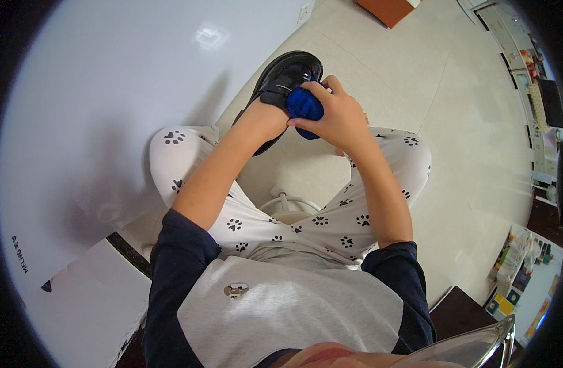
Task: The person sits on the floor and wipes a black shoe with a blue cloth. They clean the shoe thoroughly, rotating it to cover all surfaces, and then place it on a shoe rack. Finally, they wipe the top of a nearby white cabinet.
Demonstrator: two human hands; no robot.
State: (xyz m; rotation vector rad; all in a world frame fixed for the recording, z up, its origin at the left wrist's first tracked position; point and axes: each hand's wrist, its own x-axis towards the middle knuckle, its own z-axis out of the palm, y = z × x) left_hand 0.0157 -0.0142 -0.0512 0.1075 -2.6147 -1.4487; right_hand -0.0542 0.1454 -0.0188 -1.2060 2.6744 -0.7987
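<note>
A black, glossy shoe (288,69) with a strap across it is held up between my knees, toe pointing away from me. My left hand (273,120) reaches into the shoe's opening, so its fingers are hidden inside. In my right hand (343,110) is a crumpled dark blue cloth (304,105), gripped between thumb and fingers. The cloth lies against the right side of the shoe, near the strap.
A large smooth white panel (102,92) rises close on the left, with a wall socket (304,13) at its far end. An orange-brown box (388,11) stands on the tiled floor (465,138) ahead. Shelves and a cluttered surface (522,276) line the right.
</note>
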